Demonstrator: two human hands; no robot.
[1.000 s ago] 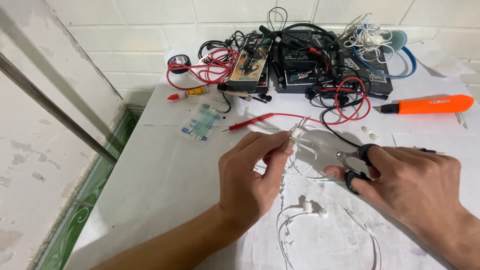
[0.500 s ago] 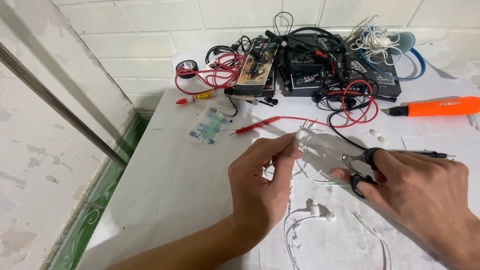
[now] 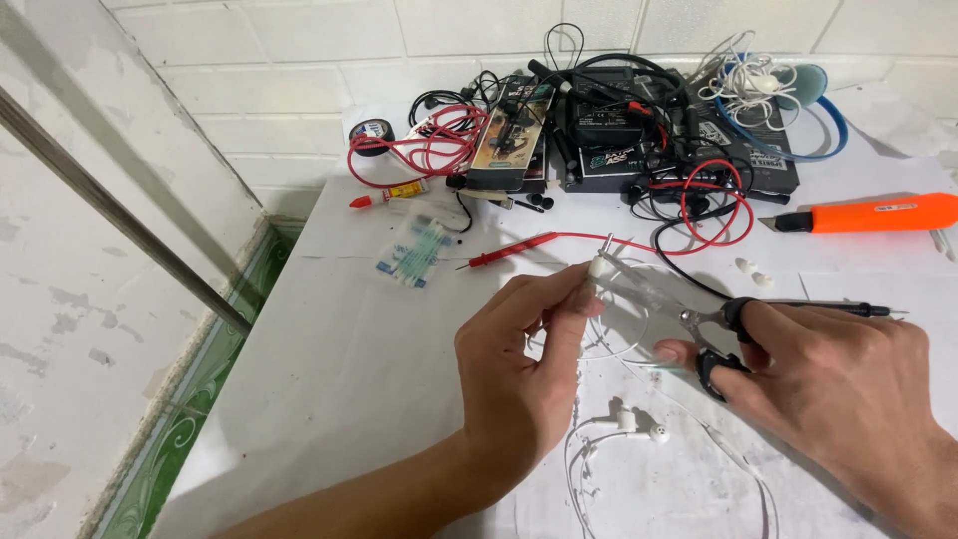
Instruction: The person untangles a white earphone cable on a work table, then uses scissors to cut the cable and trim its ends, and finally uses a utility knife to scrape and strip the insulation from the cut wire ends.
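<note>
White plug (image 3: 596, 267) pinched in left hand (image 3: 524, 374), scissors (image 3: 689, 319) gripped in right hand (image 3: 838, 374) (earbuds (image 3: 639, 429) below) — red wires (image 3: 699, 215) beyond.

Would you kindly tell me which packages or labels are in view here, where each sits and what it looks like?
Small clear packet: flat on the white table left of the left hand, rectangular, blue-green print.
Printed card package: at the back against the cables, tall, tan and dark.
Dark flat boxes: back right under the cables, black with pale print.
Orange utility knife: far right, with a pale label strip.
</note>
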